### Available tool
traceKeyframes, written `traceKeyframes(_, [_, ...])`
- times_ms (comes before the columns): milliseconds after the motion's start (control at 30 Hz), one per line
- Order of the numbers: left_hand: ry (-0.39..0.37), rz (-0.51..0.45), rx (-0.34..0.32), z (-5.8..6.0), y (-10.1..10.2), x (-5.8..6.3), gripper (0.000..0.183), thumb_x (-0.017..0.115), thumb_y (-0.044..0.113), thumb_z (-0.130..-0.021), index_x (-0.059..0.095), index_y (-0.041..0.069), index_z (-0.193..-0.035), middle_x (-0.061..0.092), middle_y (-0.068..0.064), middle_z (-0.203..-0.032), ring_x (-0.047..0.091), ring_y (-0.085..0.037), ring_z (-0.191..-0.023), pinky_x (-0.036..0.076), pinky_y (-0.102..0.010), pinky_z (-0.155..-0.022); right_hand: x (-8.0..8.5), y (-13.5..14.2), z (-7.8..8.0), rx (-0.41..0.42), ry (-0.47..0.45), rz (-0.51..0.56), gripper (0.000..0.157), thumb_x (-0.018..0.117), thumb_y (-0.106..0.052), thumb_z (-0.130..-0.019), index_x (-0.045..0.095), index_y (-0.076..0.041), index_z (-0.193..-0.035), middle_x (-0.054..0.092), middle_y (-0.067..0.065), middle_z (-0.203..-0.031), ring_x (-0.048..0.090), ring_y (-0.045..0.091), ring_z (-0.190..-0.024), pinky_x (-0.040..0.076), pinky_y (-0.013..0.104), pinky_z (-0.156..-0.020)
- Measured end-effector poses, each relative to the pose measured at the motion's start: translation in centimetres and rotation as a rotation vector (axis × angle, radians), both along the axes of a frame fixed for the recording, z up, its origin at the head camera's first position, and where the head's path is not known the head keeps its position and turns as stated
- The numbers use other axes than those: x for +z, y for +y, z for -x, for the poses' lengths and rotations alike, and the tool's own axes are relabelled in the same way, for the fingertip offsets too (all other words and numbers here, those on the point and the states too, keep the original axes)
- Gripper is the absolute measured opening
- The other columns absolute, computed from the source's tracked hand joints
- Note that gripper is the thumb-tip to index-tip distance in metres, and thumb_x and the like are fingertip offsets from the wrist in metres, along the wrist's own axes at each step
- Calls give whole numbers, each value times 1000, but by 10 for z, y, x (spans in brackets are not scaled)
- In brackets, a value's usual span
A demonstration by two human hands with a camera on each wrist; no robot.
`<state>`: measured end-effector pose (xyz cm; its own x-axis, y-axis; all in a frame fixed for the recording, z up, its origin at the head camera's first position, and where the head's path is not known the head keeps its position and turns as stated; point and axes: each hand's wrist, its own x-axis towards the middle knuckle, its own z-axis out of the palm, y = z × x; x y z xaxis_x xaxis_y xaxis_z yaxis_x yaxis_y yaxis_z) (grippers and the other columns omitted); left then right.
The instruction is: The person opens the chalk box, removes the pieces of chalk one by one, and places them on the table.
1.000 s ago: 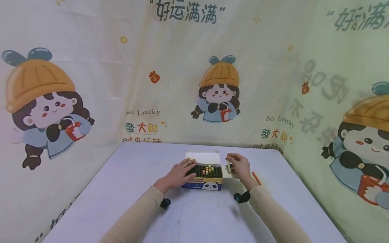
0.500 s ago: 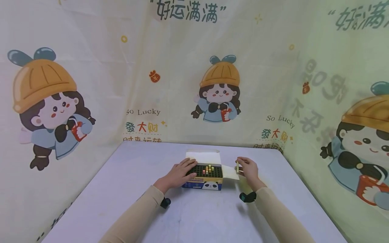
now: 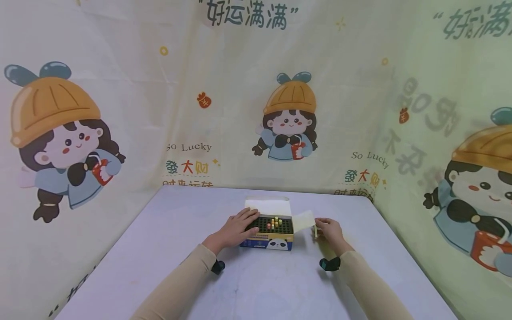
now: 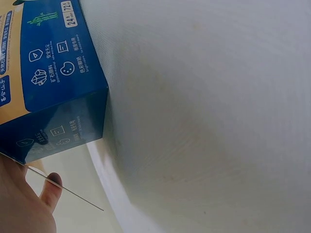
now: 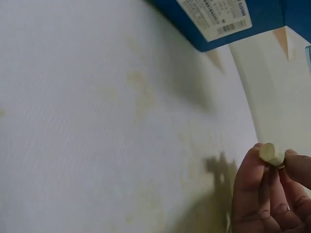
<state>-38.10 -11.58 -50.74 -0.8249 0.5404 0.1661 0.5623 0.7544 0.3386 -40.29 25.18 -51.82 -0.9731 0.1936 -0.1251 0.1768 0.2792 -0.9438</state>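
A blue-and-yellow box [image 3: 266,243] with a panda on its front stands on the table. Its black perforated insert [image 3: 262,222] holds several short chalk sticks [image 3: 274,223] upright, in yellow, orange, pink and white tones. My left hand [image 3: 236,229] rests over the box's left end, fingers extended across the top edge; the left wrist view shows only part of that hand [image 4: 24,199] beside the box. To the right of the box, my right hand [image 3: 330,231] pinches a pale yellow chalk stick [image 5: 270,154] between thumb and fingers, just beyond the side flap.
The box's white back lid [image 3: 268,206] stands open behind the insert. A white side flap [image 3: 304,221] sticks out to the right, close to my right fingertips. Printed cloth [image 3: 224,111] hangs around the white table [image 3: 256,289].
My right hand has moved right and then slightly down with the chalk, away from the box. The side flap has tilted up. An orange stick by the right wrist is out of sight. Left hand stays put.
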Motion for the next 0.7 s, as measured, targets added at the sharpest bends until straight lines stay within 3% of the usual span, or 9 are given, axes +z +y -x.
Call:
traceKeyframes(300, [-7,-1,1,2,1,-2,70,36,64,-107,26,27,-166,22,3,-173,12,-27,-162,25,-63,-120,-9,13,3,4,50,-185,34,62,-18,-102,68,7,-124,73,19,-106,65,16,-80,53,26,-65])
traceKeyframes(533, [1,0,2,3,0,-3,69,37,62,-108,26,26,-166,23,2,-173,12,-28,-161,26,-63,-119,-5,24,3,16,74,-317,31,64,-20,-101,70,4,-120,71,20,-108,64,22,-83,51,27,-64])
traceKeyframes(700, [3,-9,-4,4,1,-4,68,39,59,-108,28,24,-166,25,1,-172,14,-29,-161,26,-64,-119,-4,32,3,-8,97,-485,30,63,-24,-100,73,-1,-117,72,21,-114,66,28,-92,49,31,-72])
